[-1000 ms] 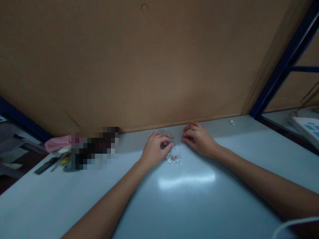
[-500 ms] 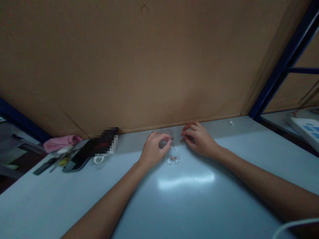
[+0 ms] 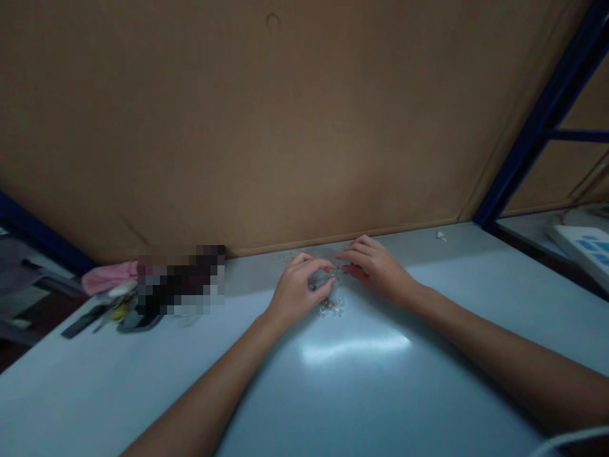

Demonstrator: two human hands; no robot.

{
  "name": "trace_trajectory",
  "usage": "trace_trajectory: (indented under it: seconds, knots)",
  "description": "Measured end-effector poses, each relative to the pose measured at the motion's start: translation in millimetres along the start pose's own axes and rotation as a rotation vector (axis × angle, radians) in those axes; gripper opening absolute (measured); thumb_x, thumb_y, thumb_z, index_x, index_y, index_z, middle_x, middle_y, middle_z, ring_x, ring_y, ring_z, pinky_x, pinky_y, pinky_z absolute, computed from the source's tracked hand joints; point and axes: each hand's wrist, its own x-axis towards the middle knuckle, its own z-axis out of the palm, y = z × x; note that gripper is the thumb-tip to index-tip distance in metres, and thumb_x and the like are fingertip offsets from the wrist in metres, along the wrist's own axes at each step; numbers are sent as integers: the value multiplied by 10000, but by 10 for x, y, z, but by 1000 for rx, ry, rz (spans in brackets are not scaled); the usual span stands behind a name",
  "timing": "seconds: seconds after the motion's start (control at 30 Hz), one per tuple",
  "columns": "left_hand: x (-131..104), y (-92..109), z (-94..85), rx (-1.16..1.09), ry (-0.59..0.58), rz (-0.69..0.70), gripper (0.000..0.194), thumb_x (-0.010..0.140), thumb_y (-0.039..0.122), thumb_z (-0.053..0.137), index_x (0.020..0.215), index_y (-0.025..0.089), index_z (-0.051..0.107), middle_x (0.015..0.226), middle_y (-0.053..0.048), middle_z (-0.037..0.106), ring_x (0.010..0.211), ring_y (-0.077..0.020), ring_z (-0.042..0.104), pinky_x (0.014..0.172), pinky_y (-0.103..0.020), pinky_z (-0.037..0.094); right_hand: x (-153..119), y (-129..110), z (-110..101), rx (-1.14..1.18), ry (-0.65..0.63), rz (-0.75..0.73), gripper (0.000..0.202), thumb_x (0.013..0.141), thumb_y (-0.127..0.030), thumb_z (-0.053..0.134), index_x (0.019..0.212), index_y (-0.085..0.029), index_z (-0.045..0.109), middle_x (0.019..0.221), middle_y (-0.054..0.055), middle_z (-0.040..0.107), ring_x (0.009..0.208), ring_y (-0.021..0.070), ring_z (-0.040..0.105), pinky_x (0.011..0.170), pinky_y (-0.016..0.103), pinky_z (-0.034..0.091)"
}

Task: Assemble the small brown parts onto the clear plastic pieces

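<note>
Forearms enter from the near edge of the pale blue table (image 3: 361, 381) and converge toward its far side, both laid low over the surface, wrists almost resting on it.

Just on the near side of the fingertips lies a small cluster of beads (image 3: 332, 307), clear ones mixed with a few brownish ones, loose on the table. More scattered clear bits show faintly beyond the left fingers, close to the cardboard wall (image 3: 285, 139). Likely kept in one little pile so single pieces can be picked without chasing them.

Left hand (image 3: 297, 293): knuckles up, fingers curled, thumb and forefinger closed toward each other at the tips. They appear to pinch something very small; the item itself is too tiny and dim to make out.

Right hand (image 3: 375, 270): palm down, fingers curled and drawn together, tips pointing at the left fingertips. The two sets of fingertips nearly meet just above the pile. Whether the right holds a piece I cannot tell.

Well to the left of the left hand: pink cloth (image 3: 107, 277), dark flat objects, partly blurred. Far right of the right hand: one white speck (image 3: 440, 236), blue frame post (image 3: 537, 120).
</note>
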Motion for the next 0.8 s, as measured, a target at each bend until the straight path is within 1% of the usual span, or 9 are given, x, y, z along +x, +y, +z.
trace_trajectory:
  seconds: [0.13, 0.3, 0.43, 0.6, 0.8]
  knots:
    - [2, 3, 1, 0, 1, 2, 249, 888, 168, 776, 1113, 263, 731, 1092, -19, 772, 1055, -231, 673, 971, -419, 554, 7, -24, -16, 16, -29, -25, 214, 1019, -153, 625, 1172, -215, 762, 1047, 111, 755, 1018, 273, 595, 903, 436, 508]
    - [0, -3, 2, 0, -8, -7, 254, 892, 153, 760, 1120, 260, 730, 1105, -26, 769, 1074, -233, 670, 983, -421, 552, 25, -67, -43, 16, -43, -33, 167, 1040, -186, 606, 1095, -192, 764, 988, 109, 743, 989, 264, 590, 881, 414, 502]
    - [1, -8, 6, 8, 5, -7, 252, 898, 210, 799, 1138, 251, 737, 1100, -38, 777, 1076, -238, 670, 977, -417, 554, 27, -115, -60, 30, -53, -29, 160, 1047, -223, 607, 1078, -191, 760, 973, 108, 739, 978, 259, 590, 871, 403, 499]
    - [8, -18, 10, 20, 2, -5, 230, 921, 284, 807, 1142, 252, 752, 1102, -49, 793, 1061, -249, 672, 968, -436, 560, 28, -165, -74, 39, -52, -10, 185, 1051, -264, 605, 1152, -214, 753, 1005, 107, 746, 999, 270, 589, 889, 425, 501]
    - [6, -26, 13, 18, 19, -12, 240, 914, 306, 820, 1141, 258, 760, 1095, -47, 791, 1064, -245, 682, 974, -425, 559, 33, -136, -53, 40, -48, -17, 174, 1059, -228, 589, 1057, -207, 763, 983, 103, 751, 986, 262, 593, 887, 410, 495]
